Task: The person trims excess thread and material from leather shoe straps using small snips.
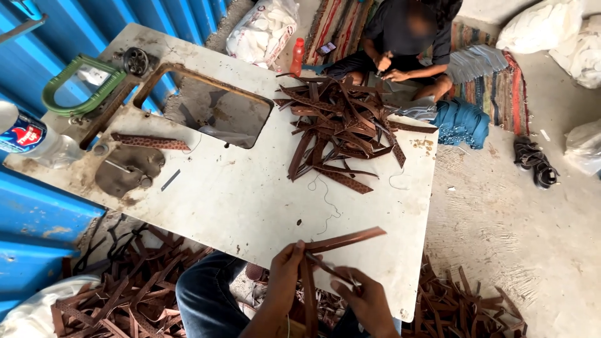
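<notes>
At the near edge of the table [250, 206], over my lap, I hold a few brown strips [341, 241]. My left hand [285, 275] is curled shut around the strips that hang straight down, and one long strip fans out from that grip to the right, resting across the table's corner. My right hand [366, 300] pinches the lower end of another strip between thumb and fingers, half closed; whether it also holds a small tool I cannot tell.

Farther off on the table lies a tangled heap [341, 128] of the same strips, with loose thread [325, 200] trailing between it and my hands. To the left is the cut-out hole [213, 109], a single strip [150, 142] and a bottle [31, 141] at the far left edge. More strips litter the floor [519, 238] on both sides of my knees. Beyond the table another person [404, 44] sits working on a mat.

I judge the risks small: the fanned strip could slide off the corner into the floor pile and get mixed up, and the stray thread could snag a strip as I pull.
</notes>
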